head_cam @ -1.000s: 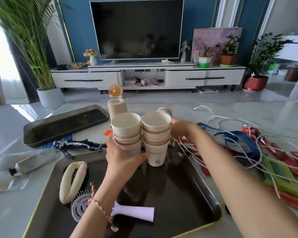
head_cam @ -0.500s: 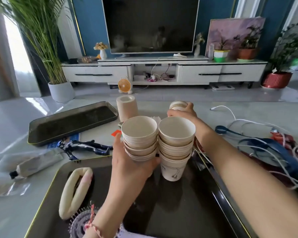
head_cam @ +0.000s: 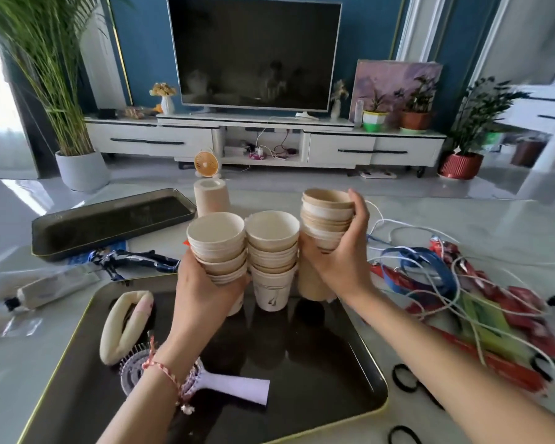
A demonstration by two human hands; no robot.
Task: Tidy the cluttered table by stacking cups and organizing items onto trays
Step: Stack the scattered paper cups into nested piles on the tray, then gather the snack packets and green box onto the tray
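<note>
Cream paper cups (head_cam: 271, 238) on a black tray (head_cam: 318, 373) (gold-edged).

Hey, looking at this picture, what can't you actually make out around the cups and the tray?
Head view:
- Left cup stack base: hidden by the left hand; on the tray or lifted, cannot tell.
- Tan cup below the right cup stack: top hidden by the right hand.
- Hairbrush head: partly covered by the left wrist.
- Tube label: blurred.

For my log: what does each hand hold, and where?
Left hand: left stack of beige paper cups, by its lower side. Right hand: raised beige paper-cup stack, by its side.
</note>
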